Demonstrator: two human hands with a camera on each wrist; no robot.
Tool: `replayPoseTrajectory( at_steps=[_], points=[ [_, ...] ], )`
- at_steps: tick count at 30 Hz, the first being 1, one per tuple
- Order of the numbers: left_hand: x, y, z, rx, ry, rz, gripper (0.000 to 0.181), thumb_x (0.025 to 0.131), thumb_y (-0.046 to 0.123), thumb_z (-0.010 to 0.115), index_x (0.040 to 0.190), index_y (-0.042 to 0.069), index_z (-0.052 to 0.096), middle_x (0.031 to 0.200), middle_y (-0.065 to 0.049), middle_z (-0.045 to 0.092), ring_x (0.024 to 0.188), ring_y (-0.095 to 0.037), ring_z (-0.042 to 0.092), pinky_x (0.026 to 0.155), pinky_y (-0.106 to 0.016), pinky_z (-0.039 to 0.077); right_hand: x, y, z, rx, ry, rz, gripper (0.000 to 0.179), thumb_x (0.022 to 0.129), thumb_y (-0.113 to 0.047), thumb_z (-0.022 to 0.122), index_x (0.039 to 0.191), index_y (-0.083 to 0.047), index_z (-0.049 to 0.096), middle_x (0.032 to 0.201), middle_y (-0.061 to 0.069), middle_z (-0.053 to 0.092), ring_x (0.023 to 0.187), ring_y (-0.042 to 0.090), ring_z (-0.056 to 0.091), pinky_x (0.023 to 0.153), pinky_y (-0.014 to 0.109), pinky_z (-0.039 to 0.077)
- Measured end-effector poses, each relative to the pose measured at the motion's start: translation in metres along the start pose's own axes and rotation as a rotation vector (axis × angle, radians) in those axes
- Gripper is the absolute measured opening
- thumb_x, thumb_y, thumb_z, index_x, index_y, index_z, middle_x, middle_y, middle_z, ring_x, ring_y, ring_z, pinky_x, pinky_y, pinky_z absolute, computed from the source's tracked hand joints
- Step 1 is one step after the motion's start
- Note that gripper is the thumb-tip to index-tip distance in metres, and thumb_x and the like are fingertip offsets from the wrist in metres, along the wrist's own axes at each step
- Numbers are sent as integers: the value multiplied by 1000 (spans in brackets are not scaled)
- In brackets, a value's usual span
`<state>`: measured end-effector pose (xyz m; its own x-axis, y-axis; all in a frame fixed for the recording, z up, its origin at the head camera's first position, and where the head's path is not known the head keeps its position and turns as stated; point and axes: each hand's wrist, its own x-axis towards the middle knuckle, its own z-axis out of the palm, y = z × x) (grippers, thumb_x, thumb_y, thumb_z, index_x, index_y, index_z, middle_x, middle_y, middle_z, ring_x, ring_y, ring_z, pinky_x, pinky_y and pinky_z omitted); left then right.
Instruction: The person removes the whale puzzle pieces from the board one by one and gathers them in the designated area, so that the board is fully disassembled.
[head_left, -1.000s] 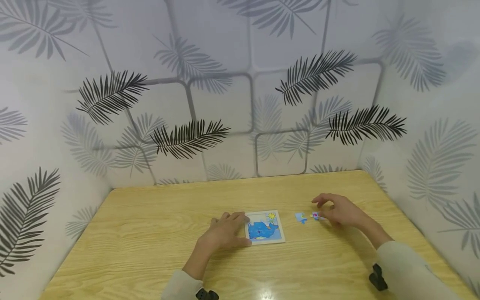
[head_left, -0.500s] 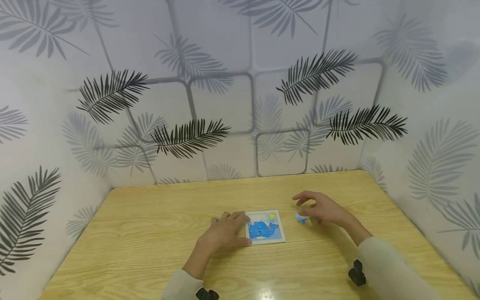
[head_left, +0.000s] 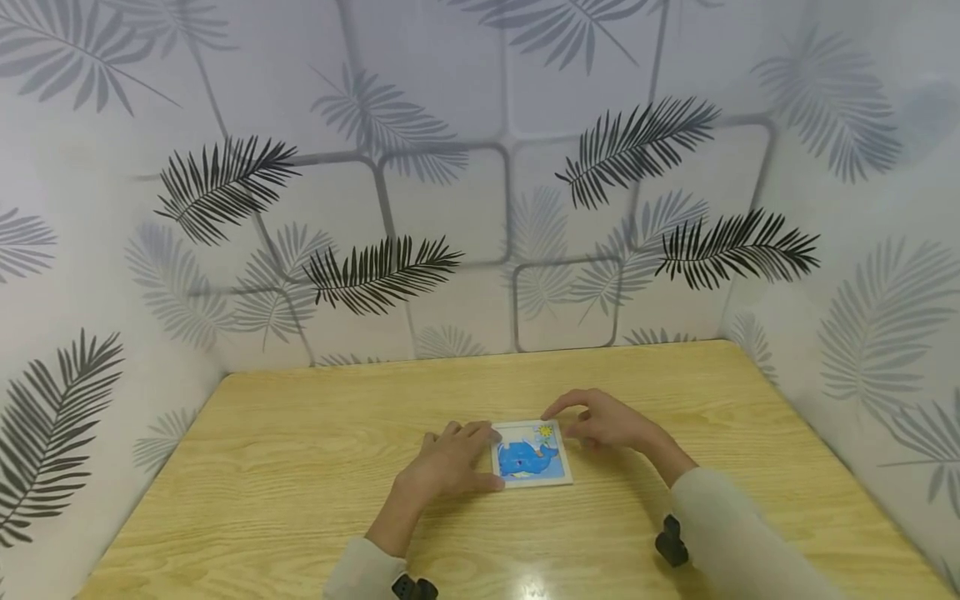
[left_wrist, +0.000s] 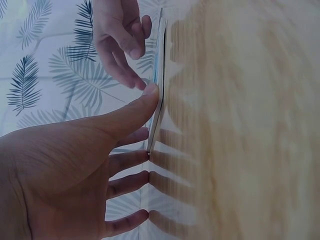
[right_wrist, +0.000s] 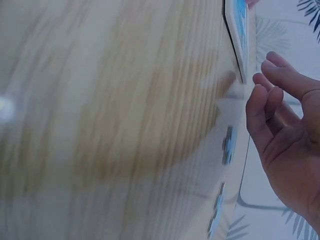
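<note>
A small whale jigsaw puzzle point(head_left: 527, 459) in a white frame lies flat on the wooden table. My left hand point(head_left: 447, 463) rests along its left edge, fingers fairly straight, thumb at the near left corner and index fingertip near the far left corner. My right hand point(head_left: 606, 421) hovers just right of the frame, index finger stretched towards its far right corner. In the right wrist view, the right hand's fingers point(right_wrist: 256, 102) are loosely bent with nothing visible between them. Two loose puzzle pieces point(right_wrist: 229, 145) lie on the table beside that hand; the head view hides them.
The wooden table point(head_left: 300, 483) extends on all sides of the puzzle. Behind it and at both sides stands a pale covering point(head_left: 450, 208) with a leaf pattern. Both wrists carry a small black camera point(head_left: 671, 542).
My right hand has moved left, from over the loose puzzle pieces to the right edge of the framed puzzle. The left hand has stayed in place.
</note>
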<state>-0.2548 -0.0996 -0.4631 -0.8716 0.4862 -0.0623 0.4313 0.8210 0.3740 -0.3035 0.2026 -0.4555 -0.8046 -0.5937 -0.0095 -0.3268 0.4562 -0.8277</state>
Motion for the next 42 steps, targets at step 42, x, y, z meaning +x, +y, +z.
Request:
replayPoseTrajectory(
  at_steps=[42],
  points=[
    [-6, 6, -11, -34, -32, 24, 65, 93, 45, 78, 148, 19, 55, 161, -8, 45, 139, -37, 44, 107, -69, 33, 11, -14, 27, -158, 22, 62, 27, 95, 9, 65, 109, -15, 67, 122, 12, 51, 94, 26, 48, 80, 40, 44]
  ],
)
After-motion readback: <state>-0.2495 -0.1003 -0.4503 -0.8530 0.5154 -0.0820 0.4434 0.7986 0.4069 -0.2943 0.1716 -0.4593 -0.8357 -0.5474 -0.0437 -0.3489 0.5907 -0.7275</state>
